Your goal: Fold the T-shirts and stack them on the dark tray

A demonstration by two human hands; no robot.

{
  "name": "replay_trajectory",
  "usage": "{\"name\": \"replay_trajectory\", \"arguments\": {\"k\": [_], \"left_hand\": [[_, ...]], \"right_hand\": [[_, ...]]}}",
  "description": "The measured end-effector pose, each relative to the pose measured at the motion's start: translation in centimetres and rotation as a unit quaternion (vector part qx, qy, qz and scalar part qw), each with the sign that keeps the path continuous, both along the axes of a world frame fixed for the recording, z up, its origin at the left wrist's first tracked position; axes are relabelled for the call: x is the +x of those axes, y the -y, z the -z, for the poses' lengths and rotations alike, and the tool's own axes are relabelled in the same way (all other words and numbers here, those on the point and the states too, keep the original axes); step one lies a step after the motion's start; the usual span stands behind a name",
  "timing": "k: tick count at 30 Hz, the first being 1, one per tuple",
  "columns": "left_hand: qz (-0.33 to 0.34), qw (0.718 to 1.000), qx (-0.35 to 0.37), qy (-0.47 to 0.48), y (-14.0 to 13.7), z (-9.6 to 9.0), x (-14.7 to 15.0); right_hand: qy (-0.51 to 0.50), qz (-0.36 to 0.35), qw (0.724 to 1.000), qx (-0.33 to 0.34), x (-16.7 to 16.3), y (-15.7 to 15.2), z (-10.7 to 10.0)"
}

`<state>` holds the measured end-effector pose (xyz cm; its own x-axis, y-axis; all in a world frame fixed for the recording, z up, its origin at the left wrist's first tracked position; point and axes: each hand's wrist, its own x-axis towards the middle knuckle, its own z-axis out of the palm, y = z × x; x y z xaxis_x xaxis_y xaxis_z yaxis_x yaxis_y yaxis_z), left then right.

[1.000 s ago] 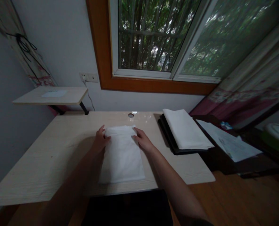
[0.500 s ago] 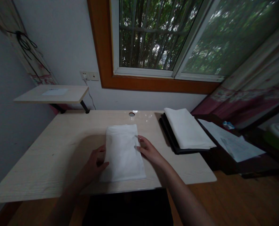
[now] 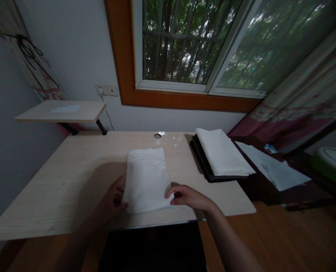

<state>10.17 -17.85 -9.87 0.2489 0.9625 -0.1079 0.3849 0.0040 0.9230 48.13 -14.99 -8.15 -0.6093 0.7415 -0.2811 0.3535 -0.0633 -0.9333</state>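
A folded white cloth [image 3: 145, 177] lies flat on the pale wooden desk, its short side toward me. At its lower left edge my left hand [image 3: 113, 202] has the thumb and fingers closed about the border, the fingers partly in shadow. My right hand [image 3: 186, 196] pinches the lower right edge between thumb and curled fingers, and the fabric draws out slightly there.
Right of the cloth, a stack of folded white cloth [image 3: 224, 153] rests on folded black cloth [image 3: 200, 162]. A small raised shelf [image 3: 85, 109] stands at the desk's back left. Papers [image 3: 274, 168] lie on a dark surface at the right.
My right hand has slid down the cloth's right edge toward its near corner. My left hand has moved slightly down and left along the left edge.
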Motion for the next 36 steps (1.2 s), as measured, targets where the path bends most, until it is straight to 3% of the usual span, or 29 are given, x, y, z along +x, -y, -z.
{"name": "replay_trajectory", "arguments": {"k": [7, 13, 20, 25, 28, 31, 33, 36], "left_hand": [[0.064, 0.997, 0.033, 0.021, 1.5, -0.2, -0.6], [0.106, 0.986, 0.088, -0.099, 2.4, 0.3, -0.4], [0.171, 0.958, 0.104, -0.206, 2.8, -1.1, -1.1], [0.181, 0.898, 0.249, -0.315, 1.7, -2.6, -0.7], [0.139, 0.865, 0.326, -0.355, 0.3, -3.0, 1.0], [0.114, 0.835, 0.376, -0.386, -1.7, -2.3, 4.0], [0.102, 0.819, 0.383, -0.415, -3.5, -1.2, 6.1], [0.069, 0.817, 0.362, -0.443, -6.6, 0.7, 8.4]], "right_hand": [[-0.039, 0.005, 0.999, -0.025, 0.2, 0.7, 0.4], [-0.035, -0.016, 0.999, -0.012, 0.1, 0.7, 0.1], [0.044, -0.087, 0.995, 0.004, 1.5, 0.5, 0.2], [0.100, -0.044, 0.989, 0.102, 0.3, 0.2, -1.6], [0.118, 0.054, 0.960, 0.247, -2.2, -0.8, -2.2], [0.152, 0.108, 0.907, 0.378, -5.6, -2.8, -1.2], [0.182, 0.106, 0.882, 0.422, -7.7, -4.7, 0.1], [0.238, 0.091, 0.853, 0.456, -9.9, -7.6, 2.1]]}}
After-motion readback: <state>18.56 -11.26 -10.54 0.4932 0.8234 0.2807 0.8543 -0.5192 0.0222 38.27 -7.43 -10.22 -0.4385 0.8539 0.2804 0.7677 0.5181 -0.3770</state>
